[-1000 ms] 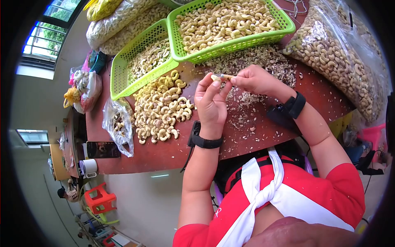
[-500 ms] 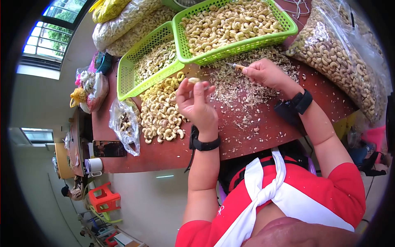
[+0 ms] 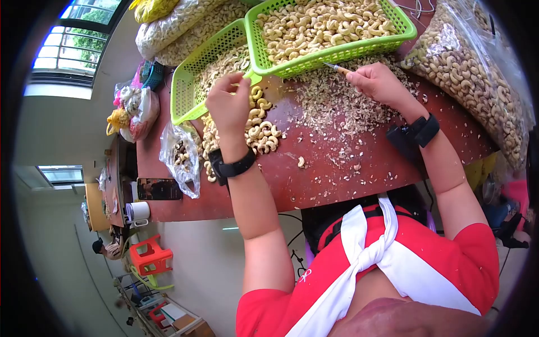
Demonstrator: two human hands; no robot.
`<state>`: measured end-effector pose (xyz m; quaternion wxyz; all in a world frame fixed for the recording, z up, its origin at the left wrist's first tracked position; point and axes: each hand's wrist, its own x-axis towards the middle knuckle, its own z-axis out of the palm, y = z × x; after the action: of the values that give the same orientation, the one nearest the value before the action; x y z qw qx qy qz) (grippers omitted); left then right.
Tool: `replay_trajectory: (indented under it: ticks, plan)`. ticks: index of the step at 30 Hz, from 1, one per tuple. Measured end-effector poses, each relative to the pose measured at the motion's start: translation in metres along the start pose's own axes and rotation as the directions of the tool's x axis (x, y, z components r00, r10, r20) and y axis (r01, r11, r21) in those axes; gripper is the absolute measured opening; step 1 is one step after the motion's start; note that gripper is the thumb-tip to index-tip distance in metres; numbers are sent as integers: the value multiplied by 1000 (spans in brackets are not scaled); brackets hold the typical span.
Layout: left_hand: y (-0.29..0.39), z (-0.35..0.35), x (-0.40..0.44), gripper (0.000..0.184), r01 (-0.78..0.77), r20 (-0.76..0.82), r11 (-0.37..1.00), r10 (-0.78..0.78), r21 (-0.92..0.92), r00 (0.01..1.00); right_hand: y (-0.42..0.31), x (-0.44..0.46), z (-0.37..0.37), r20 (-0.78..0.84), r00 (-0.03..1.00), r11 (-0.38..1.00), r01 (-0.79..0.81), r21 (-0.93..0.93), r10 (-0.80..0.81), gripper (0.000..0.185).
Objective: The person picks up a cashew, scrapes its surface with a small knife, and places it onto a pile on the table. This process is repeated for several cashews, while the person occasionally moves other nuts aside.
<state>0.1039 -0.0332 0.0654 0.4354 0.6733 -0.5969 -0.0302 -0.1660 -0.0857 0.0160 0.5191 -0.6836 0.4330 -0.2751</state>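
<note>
My right hand (image 3: 377, 84) is closed around the wooden handle of a small knife (image 3: 340, 69), its thin blade pointing left below the large basket's rim. Beneath it lie cashew skin scraps (image 3: 348, 106). My left hand (image 3: 229, 106) is over the near edge of the smaller green basket (image 3: 184, 106), fingers curled and thumb near the index finger. Whatever its fingertips hold, if anything, I cannot make out. Peeled cashews (image 3: 264, 135) are heaped under and beside that wrist. One cashew (image 3: 301, 163) lies apart on the red table (image 3: 269, 191).
A large green basket (image 3: 281, 70) full of cashews stands at the back. A big clear bag of cashews (image 3: 477, 84) leans at the right. At left are a small plastic bag (image 3: 179, 157), a phone (image 3: 159, 189) and a white mug (image 3: 137, 212).
My left hand, which held a cashew between its fingertips, has moved left and away toward the smaller basket, turning its back to me. My right hand still holds the knife. The view has shifted slightly.
</note>
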Motion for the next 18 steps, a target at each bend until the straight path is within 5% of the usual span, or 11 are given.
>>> replay_trajectory:
  ticks: [1,5,10,17,18]
  plan:
    - [-10,7,-11,14,59,120,992,-72,108,990,1,0,3,3,1000,1000,-4,2,4,38]
    - [-35,37,-37,11,-288,274,819,167,497,947,-1,-2,13,60,998,998,-3,-70,8,37]
    - [-34,46,-42,12,-279,303,756,111,592,946,-2,-3,15,79,996,994,-19,-110,28,37]
    - [-22,40,-45,18,-182,334,846,5,501,943,-2,-5,17,113,993,985,-24,-168,43,36]
    - [-16,39,-44,20,-124,330,967,45,223,943,-3,-5,17,118,992,990,-32,-141,49,37]
